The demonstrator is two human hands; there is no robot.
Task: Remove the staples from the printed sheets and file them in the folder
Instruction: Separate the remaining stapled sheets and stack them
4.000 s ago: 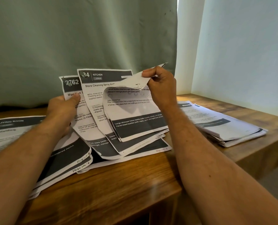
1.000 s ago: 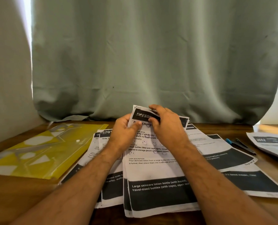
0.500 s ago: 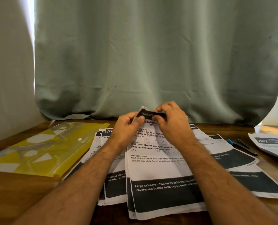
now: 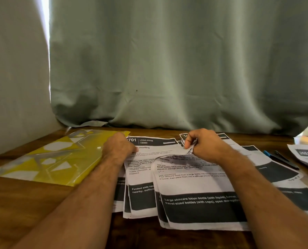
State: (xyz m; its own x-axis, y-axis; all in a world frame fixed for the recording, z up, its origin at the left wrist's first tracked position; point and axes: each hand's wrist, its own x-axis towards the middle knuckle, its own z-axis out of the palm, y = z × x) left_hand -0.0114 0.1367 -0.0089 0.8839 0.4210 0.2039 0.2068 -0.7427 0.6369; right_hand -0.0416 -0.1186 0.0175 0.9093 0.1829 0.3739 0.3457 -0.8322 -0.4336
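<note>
Paper, thin and tearable — right hand [image 4: 206, 147] pinches printed sheets [image 4: 191, 178] at top corner; left hand [image 4: 118, 150] curled, contents unseen.

Lighting: dim; daylight glares past my curtain [image 4: 176, 69] edges. Image: wide-angle bowing at margins; print slightly soft, motion-blurred.

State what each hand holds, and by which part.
The right hand pinches the skincare sheet by its folded-over top edge. The left hand rests on the sheets; any grip is hidden.
</note>
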